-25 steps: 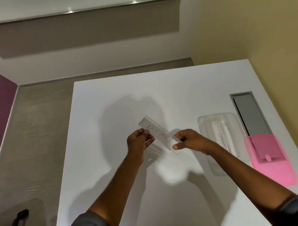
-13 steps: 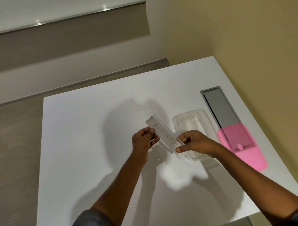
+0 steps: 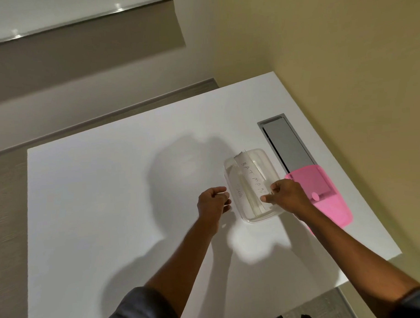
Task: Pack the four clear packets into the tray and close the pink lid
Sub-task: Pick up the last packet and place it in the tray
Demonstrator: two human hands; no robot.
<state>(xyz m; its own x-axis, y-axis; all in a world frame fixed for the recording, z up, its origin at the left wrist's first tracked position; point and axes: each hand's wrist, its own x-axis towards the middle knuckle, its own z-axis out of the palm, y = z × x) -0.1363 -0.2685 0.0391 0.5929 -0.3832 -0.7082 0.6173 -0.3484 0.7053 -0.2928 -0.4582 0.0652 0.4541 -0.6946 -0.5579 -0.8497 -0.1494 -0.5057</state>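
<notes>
Overhead, a white tabletop [image 3: 110, 210] meets a yellowish wall. The right hand [image 3: 286, 196] pinches a lettered clear packet [image 3: 251, 178] over the tray [image 3: 258, 217]. The left hand [image 3: 211, 202] hovers loosely curled, empty. Just right of the tray, the pink lid [image 3: 324, 197] overlaps a metal slot [image 3: 287, 144].

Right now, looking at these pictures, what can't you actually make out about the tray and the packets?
All from the head view:
- How many packets lie in the tray: they are clear and overlap.
- The near end of the BATMAN packet: covered by the right hand.
- The small label beside it: too small to read.
- The pink lid: its near corner hides behind the right forearm.
</notes>
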